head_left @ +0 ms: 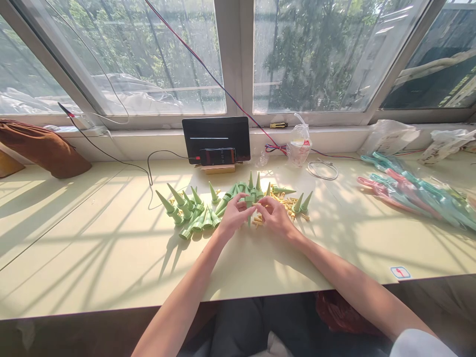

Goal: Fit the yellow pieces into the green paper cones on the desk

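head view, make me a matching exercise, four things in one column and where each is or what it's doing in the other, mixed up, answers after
Things:
1. left hand
2. phone
3. brown bag
4. pink and turquoise items

Places or states:
A. at the left end of the table
B. holding a green piece
C. towards the right end of the table
D. in front of a black screen

Pairs: 1-B, 2-D, 3-A, 4-C
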`<state>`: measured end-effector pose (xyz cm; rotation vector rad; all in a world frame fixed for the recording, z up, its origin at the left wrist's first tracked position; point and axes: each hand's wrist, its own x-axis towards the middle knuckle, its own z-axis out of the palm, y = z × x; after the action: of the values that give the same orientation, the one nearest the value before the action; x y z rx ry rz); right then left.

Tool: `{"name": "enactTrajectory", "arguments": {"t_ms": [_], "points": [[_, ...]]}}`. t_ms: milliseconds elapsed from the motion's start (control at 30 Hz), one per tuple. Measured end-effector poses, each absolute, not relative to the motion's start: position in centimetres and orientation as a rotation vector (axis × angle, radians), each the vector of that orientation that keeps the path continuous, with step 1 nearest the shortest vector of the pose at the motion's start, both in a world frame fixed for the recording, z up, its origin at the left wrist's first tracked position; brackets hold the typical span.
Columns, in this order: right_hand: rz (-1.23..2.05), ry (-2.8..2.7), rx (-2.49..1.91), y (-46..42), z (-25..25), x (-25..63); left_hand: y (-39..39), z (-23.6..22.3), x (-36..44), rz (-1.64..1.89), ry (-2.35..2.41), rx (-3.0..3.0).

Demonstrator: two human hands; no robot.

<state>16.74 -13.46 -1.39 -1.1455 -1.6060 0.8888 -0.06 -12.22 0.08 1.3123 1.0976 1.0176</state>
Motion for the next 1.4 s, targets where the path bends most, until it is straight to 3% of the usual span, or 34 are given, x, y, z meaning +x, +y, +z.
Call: {"name": "enactTrajectory", "arguments": {"t_ms": [1400], "points": [[0.888,-1.638,-1.212,-13.3,-1.86,16.65,-12.38,0.24,0.21,0.991,1.102,1.344]]}}
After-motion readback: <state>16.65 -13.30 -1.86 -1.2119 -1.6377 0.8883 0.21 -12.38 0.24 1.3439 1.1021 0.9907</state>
